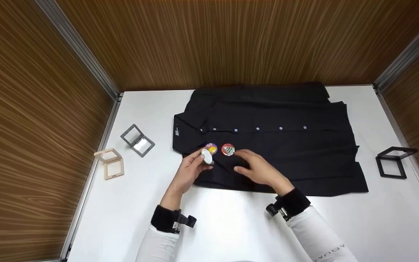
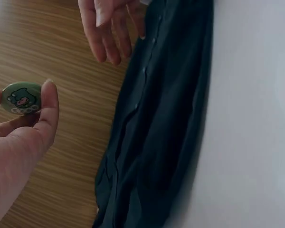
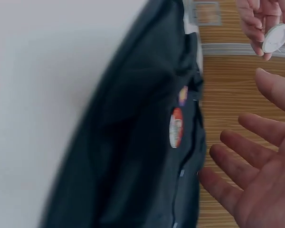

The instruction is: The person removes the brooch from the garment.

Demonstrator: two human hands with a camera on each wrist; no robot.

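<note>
A round badge (image 1: 207,156) is pinched between thumb and fingers of the left hand (image 1: 188,171), above the collar end of a dark buttoned shirt (image 1: 286,156). Its pale back shows in the head view; in the left wrist view the badge (image 2: 24,98) has a green face with a cartoon figure. On the shirt lie a purple and yellow badge (image 1: 211,148), partly behind the held one, and a red badge (image 1: 228,149) with a tree picture. The right hand (image 1: 262,170), fingers spread and holding nothing, hovers just right of the red badge.
On the white table (image 1: 140,203), a grey hinged frame (image 1: 138,140) and a light wooden one (image 1: 112,163) stand at the left. A black hinged frame (image 1: 394,162) is at the right. Wood-patterned panels (image 1: 231,43) border the table.
</note>
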